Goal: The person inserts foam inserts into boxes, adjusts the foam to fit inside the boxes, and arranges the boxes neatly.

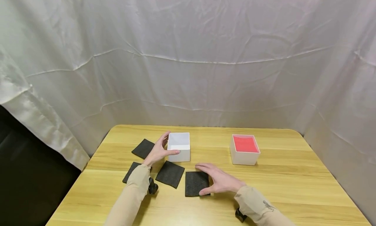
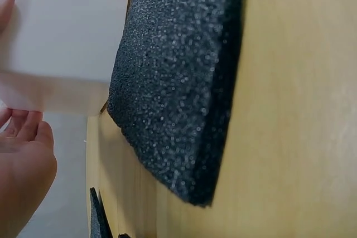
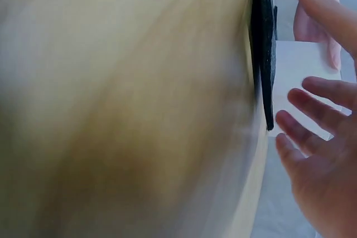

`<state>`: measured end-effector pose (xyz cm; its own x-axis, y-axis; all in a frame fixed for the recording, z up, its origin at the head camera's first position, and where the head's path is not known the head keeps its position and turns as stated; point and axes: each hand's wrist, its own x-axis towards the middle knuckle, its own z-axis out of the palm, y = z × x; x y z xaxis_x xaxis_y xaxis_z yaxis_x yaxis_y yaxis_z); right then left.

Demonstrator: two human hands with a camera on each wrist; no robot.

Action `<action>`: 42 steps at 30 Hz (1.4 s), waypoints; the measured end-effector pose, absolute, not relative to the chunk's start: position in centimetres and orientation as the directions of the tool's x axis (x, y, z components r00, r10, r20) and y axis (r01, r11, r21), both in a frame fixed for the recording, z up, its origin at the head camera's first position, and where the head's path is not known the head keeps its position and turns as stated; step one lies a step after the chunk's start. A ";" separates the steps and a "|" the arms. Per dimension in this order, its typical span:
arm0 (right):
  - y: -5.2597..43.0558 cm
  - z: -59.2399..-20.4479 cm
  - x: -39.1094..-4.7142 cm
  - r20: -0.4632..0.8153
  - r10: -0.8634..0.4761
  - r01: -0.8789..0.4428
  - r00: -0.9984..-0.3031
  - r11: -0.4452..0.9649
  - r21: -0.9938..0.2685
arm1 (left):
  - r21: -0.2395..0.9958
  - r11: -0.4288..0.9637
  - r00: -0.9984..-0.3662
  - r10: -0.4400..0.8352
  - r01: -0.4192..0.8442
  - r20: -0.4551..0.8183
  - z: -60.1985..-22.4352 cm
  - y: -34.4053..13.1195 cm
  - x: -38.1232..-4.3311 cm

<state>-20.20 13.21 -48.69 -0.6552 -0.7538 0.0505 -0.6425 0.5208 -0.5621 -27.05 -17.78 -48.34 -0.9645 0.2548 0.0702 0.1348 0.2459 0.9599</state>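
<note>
My left hand (image 1: 159, 152) holds a white open-topped box (image 1: 179, 155) by its left side, thumb across the front and fingers at the side. The left wrist view shows the box wall (image 2: 64, 26) with the fingers against it. My right hand (image 1: 219, 179) is over the right edge of a black foam square (image 1: 195, 183), fingers spread and slightly bent, the thumb by its lower right corner. In the right wrist view those fingers (image 3: 318, 110) hold nothing. Another black foam square (image 1: 170, 174) lies just in front of the box.
Two more black foam squares (image 1: 143, 148) lie left of the box, partly behind the left hand and sleeve. A second white box (image 1: 244, 158) with red material (image 1: 246, 144) inside stands at the right. White curtains (image 1: 205, 89) surround the wooden table (image 1: 282, 187).
</note>
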 end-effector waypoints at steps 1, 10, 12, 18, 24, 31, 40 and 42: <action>13.2 -48.8 -20.2 0.048 -0.762 -0.650 -0.646 0.516 -0.558 | 0.961 0.245 -0.965 0.254 0.132 0.068 -48.4 -17.7 -27.1; 13.1 -49.3 -20.1 -0.017 -0.788 -0.681 -0.615 0.543 -0.491 | 0.957 0.261 -0.968 0.242 0.127 0.062 -48.3 -17.5 -26.9; 13.1 -49.3 -20.0 -0.015 -0.786 -0.688 -0.618 0.550 -0.473 | 0.955 0.270 -0.969 0.241 0.125 0.058 -48.4 -17.5 -26.9; 13.0 -49.3 -20.0 0.011 -0.782 -0.698 -0.624 0.551 -0.457 | 0.950 0.292 -0.972 0.232 0.114 0.045 -48.3 -17.5 -26.9; 13.1 -49.3 -20.0 0.038 -0.787 -0.711 -0.616 0.535 -0.457 | 0.948 0.300 -0.971 0.239 0.107 0.034 -48.0 -17.5 -26.7; 13.8 -49.2 -20.3 0.104 -0.780 -0.709 -0.617 0.493 -0.505 | 0.949 0.301 -0.973 0.231 0.097 0.026 -47.8 -17.5 -26.6; 14.8 -48.6 -20.9 0.234 -0.733 -0.713 -0.639 0.451 -0.537 | 0.951 0.293 -0.971 0.237 0.101 0.030 -47.9 -17.5 -26.6; 14.8 -48.5 -21.1 0.261 -0.719 -0.716 -0.644 0.446 -0.538 | 0.950 0.296 -0.971 0.237 0.101 0.030 -47.9 -17.5 -26.6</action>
